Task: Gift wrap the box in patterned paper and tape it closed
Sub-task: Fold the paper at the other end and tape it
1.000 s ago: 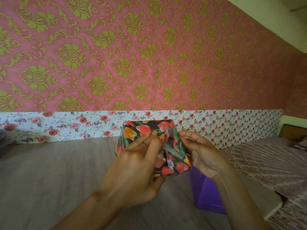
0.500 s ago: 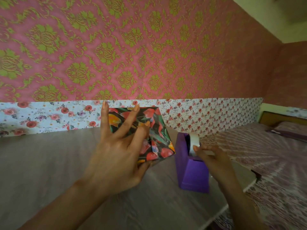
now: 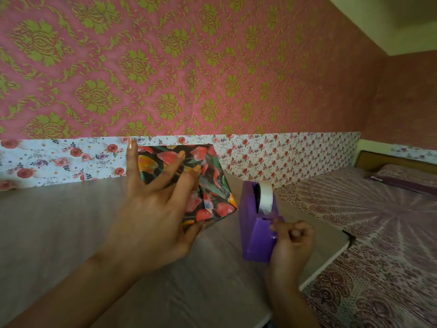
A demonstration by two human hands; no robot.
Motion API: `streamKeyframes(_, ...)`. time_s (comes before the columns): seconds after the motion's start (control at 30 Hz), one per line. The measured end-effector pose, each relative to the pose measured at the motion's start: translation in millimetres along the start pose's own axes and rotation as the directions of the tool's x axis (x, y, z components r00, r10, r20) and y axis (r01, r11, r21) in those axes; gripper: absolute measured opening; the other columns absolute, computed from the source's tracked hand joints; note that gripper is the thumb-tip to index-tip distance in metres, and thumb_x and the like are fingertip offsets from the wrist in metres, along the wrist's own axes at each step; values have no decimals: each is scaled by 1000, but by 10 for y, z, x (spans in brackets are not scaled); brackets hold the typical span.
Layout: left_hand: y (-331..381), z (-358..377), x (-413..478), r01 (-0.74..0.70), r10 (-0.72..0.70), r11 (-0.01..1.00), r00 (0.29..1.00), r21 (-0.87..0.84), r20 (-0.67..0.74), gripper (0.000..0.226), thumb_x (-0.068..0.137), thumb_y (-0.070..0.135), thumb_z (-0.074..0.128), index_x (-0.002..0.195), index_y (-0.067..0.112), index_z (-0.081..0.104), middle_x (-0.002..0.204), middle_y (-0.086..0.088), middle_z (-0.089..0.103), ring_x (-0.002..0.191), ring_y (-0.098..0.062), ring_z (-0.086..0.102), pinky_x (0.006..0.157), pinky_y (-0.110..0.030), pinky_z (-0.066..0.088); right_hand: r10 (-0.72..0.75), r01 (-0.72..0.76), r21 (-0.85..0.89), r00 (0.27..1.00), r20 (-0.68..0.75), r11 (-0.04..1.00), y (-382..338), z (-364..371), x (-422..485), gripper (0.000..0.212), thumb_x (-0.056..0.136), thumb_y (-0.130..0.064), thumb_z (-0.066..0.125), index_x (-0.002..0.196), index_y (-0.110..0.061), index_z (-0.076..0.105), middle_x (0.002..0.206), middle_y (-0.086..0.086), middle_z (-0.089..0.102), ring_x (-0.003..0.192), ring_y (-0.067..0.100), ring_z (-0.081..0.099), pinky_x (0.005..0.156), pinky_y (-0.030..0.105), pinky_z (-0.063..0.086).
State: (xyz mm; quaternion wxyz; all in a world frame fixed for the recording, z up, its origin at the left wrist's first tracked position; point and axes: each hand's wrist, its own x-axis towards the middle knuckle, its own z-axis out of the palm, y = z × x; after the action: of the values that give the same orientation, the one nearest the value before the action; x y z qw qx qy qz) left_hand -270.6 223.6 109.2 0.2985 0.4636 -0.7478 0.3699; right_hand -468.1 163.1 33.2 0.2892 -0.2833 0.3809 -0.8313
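Box in glossy floral paper, just beside the purple tape dispenser on its wall-facing left side, folded end pinned by my left hand.
Left fingers are straight and spread, pressing the creased flaps flat. My right hand is curled at the dispenser's cutter end, and I can't tell if tape is pinched. Risks: the slick, springy paper could pop the triangle folds open if my press eases. The light plastic dispenser may slide or tip on the smooth wood-grain table under a one-handed pull. Thin tape off the white roll may curl and stick to itself.
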Motion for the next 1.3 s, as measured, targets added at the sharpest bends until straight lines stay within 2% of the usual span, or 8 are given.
streamKeyframes(0.17, 0, -10, -7, 25, -26, 999, 999, 31, 31, 67, 72, 51, 50, 116, 0, 52, 88, -8, 72, 123, -35, 50, 108, -67, -8, 44, -39, -80, 997, 67, 996, 26, -170, -46, 30, 79, 3, 67, 70, -16, 45, 44, -11, 51, 48, -5, 51, 63, 20, 46)
streamKeyframes(0.3, 11, -8, -2, 26, -27, 999, 999, 38, 21, 64, 72, 50, 50, 114, 2, 48, 89, -11, 71, 124, -35, 50, 107, -67, -6, 103, -92, -120, 991, 87, 988, 29, -202, -30, 19, 79, -2, 68, 72, -12, 54, 50, -5, 60, 53, 2, 54, 62, 28, 43)
streamKeyframes(0.57, 23, -14, -8, 20, -21, 999, 1000, 28, 21, 66, 73, 50, 47, 119, 2, 44, 93, -8, 72, 124, -34, 50, 107, -67, -6, 360, -360, 31, 933, 10, 933, 41, -135, -65, 27, 84, -5, 64, 70, -20, 47, 54, -10, 62, 58, 5, 54, 51, 22, 38)
streamKeyframes(0.77, 42, -22, 0, -5, 6, 1000, 1000, -26, 26, 53, 68, 39, 64, 103, -2, 61, 101, -16, 70, 107, -24, 62, 116, -47, 8, 59, -60, 114, 998, 11, 992, 74, -194, -306, 33, 80, 12, 59, 69, -17, 45, 45, -11, 55, 45, -4, 55, 44, 7, 41)
streamKeyframes(0.9, 18, -39, -1, -22, 29, 997, 997, -79, 77, 51, 72, 36, 56, 105, -3, 62, 107, -19, 68, 114, -28, 55, 115, -27, 12, -155, 131, 116, 960, 234, 985, -234, -7, -331, 21, 64, -19, 79, 65, -24, 59, 51, -10, 56, 54, -1, 57, 56, 8, 46)
streamKeyframes(1.03, -11, -43, -9, -51, 60, 994, 993, -96, 99, 52, 74, 38, 47, 108, 0, 60, 109, -15, 68, 107, -23, 60, 114, -19, 9, -289, 203, 214, 796, 533, 955, -782, 451, -162, 17, 62, -13, 70, 67, -24, 59, 60, -5, 67, 68, 5, 69, 66, 14, 53)
streamKeyframes(1.17, -29, -22, -21, -111, 119, 988, 991, -110, 64, 46, 77, 38, 49, 109, 5, 51, 118, -15, 65, 109, -23, 61, 112, -26, 22, -278, 298, 165, 389, 878, 940, -1088, 1026, 60, 16, 62, -20, 74, 72, -24, 63, 68, -2, 72, 68, 11, 71, 63, 19, 54)
streamKeyframes(1.3, -33, 40, -54, -162, 164, 982, 986, -99, 16, 40, 77, 36, 55, 105, 10, 46, 124, -17, 62, 115, -25, 60, 109, -29, 30, -71, 338, 48, 56, 996, 940, -1151, 1455, 112, 21, 66, -12, 71, 83, -12, 59, 70, -1, 73, 66, 16, 70, 60, 26, 56)
